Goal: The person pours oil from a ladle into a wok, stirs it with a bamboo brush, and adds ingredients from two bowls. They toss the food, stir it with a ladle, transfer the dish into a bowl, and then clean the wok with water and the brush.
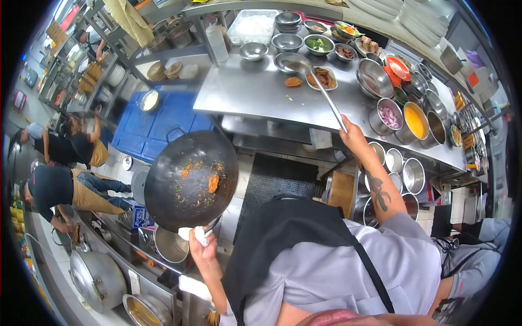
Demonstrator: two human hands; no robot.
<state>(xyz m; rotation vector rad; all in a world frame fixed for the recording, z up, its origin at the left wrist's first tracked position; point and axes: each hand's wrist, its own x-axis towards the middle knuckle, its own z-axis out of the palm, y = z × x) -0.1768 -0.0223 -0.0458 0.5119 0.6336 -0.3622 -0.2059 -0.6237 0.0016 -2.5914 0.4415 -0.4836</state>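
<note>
My left hand [203, 250] is closed on the handle of a dark wok [163, 157], with a white cloth [199, 236] bunched in the grip. Inside the wok lie a browned piece of food [213, 183] and scattered orange and green bits. My right hand [353, 137] grips the long handle of a metal ladle [328, 100]. Its head reaches over the steel table, beside a white dish of browned pieces [323, 79] and close to a metal bowl [288, 63]. A single browned piece [293, 81] lies on the tabletop left of that dish.
The steel table [244, 100] carries several bowls of ingredients, sliced red onion [389, 116] and a pot of yellow liquid [416, 120]. A blue chest [133, 122] stands beyond the wok. Large pots [98, 280] line the lower left. Several other people work at left; another is at right.
</note>
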